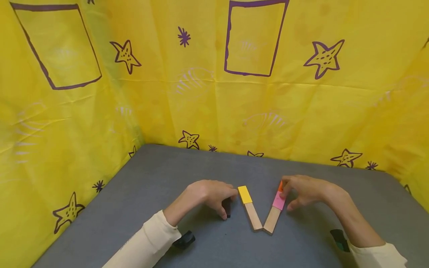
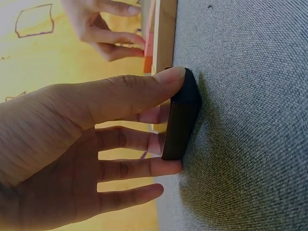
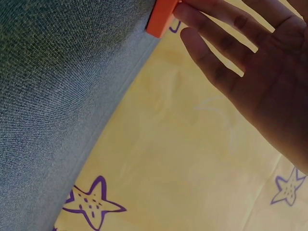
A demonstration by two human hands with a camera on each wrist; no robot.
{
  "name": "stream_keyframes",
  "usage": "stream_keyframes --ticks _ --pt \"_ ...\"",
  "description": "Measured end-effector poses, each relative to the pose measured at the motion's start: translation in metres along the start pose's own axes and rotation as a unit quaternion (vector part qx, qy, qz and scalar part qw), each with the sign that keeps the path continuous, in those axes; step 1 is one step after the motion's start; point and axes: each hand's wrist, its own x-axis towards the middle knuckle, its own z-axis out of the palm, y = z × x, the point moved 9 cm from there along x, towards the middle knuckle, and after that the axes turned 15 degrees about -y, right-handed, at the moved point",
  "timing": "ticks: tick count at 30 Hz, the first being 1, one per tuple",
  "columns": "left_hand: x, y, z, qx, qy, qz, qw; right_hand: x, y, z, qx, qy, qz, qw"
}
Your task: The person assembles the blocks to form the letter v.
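Two rows of blocks form a V on the grey table. The left row has a yellow block (image 1: 245,194) above a bare wood block (image 1: 253,216). The right row runs from an orange block (image 1: 280,185) through a pink block (image 1: 279,201) to another wood block (image 1: 272,220). Left of the V, my left hand (image 1: 214,195) grips a black block (image 2: 180,125) between thumb and fingers, low over the cloth. My right hand (image 1: 305,191) touches the orange and pink blocks with its fingertips, its thumb apart from them. In the right wrist view the orange block (image 3: 162,18) shows only partly.
A grey cloth-covered table (image 1: 187,163) lies under everything. Yellow fabric (image 1: 207,104) with purple starfish drawings hangs behind and at the sides. A dark strap piece (image 1: 184,240) shows under the left wrist, another (image 1: 340,240) by the right.
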Motion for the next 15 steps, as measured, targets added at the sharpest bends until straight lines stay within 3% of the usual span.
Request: stream_keyframes --ticks 15 --pt "0.0026 0.0001 0.0000 0.001 -0.001 0.006 1.0000 -0.0004 -0.0006 0.0001 0.002 -0.003 -0.004 1.0000"
